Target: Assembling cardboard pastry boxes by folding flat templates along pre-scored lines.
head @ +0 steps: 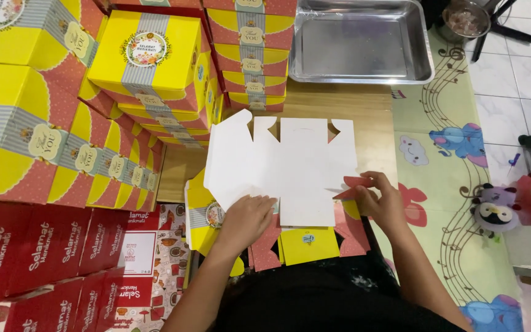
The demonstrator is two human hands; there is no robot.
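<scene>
Head camera looks steeply down, close over the work.

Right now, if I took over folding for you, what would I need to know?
Left hand presses flat on the unfolded box sheet, white side up, on the wooden board. Right hand pinches the sheet's red side flap, folding it up. Done: stacks of folded yellow boxes stand to the left and behind. Left: this sheet's other flaps lie flat; more flat sheets wait underneath. An empty metal tray sits behind.
</scene>
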